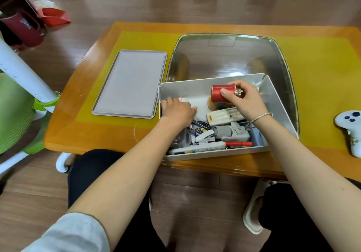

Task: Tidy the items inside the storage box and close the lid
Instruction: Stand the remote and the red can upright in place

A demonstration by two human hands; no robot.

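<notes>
A white storage box (pixel 277 103) stands at the table's near edge, full of small items. Its grey lid (pixel 130 84) lies flat on the table to the left of the box. My right hand (pixel 248 99) holds a small red can (pixel 216 93) on its side above the box's far half. My left hand (pixel 177 111) reaches into the box's left side and rests on white paper (pixel 197 103); its fingertips are hidden. Below lie a white charger (pixel 224 117), a grey gadget (pixel 232 130), a white remote (pixel 199 148) and a red pen (pixel 238 144).
A large clear glass tray (pixel 224 56) sits under and behind the box on the yellow table mat (pixel 322 76). A white game controller (pixel 351 128) lies at the right edge. A green and white chair (pixel 23 99) stands on the left, with red bags (pixel 54 17) on the floor beyond.
</notes>
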